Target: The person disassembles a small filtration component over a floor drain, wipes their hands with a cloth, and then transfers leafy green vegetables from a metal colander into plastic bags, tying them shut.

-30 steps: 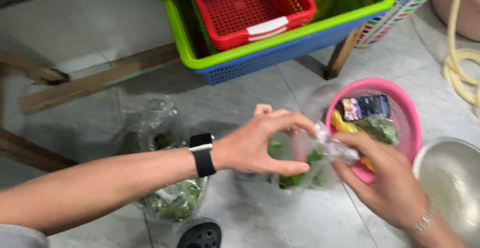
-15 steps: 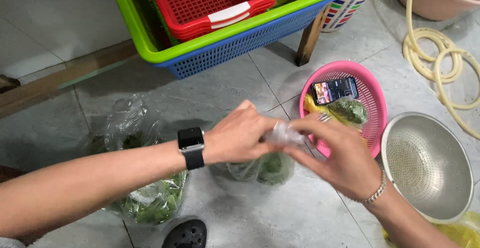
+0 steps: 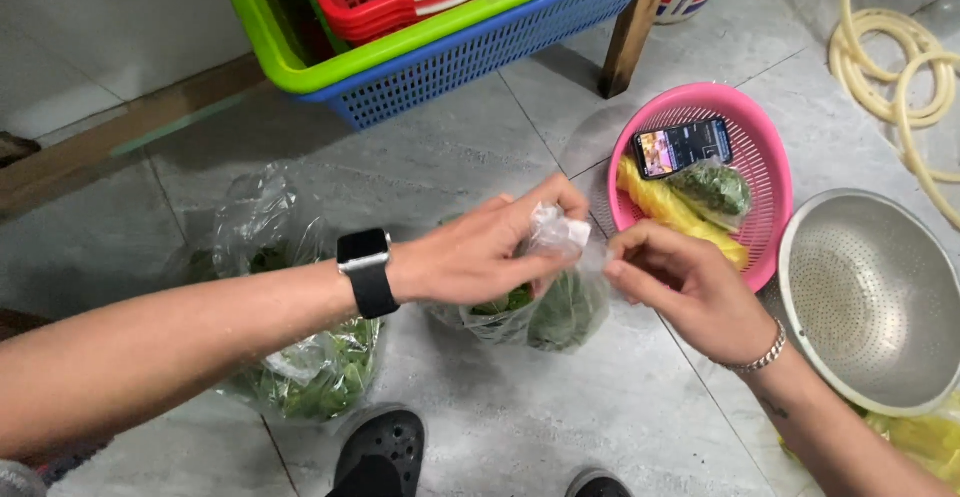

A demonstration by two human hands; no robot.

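Your left hand [image 3: 480,252] pinches the gathered neck of the small clear bag of greens [image 3: 545,302], lifting it just left of the pink basket [image 3: 770,172]. Your right hand [image 3: 680,287] grips the same twisted plastic, fingers curled shut, keeping the mouth taut between you.

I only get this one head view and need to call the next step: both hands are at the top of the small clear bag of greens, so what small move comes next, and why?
Probably draw the bunched top apart. The left hand and right hand both pinch the neck of the small bag of greens, which looks gathered shut, while the bag rests on the floor.
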